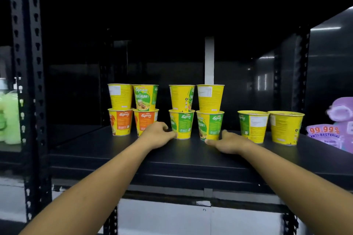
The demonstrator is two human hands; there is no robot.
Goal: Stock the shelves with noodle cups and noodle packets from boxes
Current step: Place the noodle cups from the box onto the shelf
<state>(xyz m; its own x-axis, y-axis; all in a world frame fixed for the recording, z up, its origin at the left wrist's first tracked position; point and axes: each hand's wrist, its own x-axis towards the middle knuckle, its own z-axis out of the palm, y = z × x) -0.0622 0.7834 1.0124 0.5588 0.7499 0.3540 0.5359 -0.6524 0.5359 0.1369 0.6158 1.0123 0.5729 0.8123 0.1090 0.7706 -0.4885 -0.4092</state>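
Our two bare forearms come up from the bottom edge and reach over the front lip of the black shelf (191, 160). Our left hand (157, 136) lies low on the board, fingers loosely bent and gripping nothing, its thumb tip touching the left side of the base of the lower green cup (182, 124). Our right hand (230, 143) rests palm down on the board with fingers relaxed, its thumb pointing left to the foot of the second lower green cup (210, 126); we cannot tell whether it touches. So the hands sit either side of the two middle stacks.

The noodle cups all stand upright in a row, set back from the shelf's front edge. The two lower green cups stand just beside each other, and each carries one more: a yellow-and-green cup (181, 98) on the left, a yellow cup (210, 98) on the right. Left of our left hand stand two more stacks, touching: two orange cups (120, 122) below, with a plain yellow-sided cup (120, 96) and a green-fronted cup (146, 98) on top. Right of our right hand, two single cups (253, 126) stand unstacked, side by side.

At the far right edge stands a purple packet (324, 135) marked "99.99% anti-bacterial". Beyond the perforated upright (36, 82) at left are blurred green bottles (9, 118).
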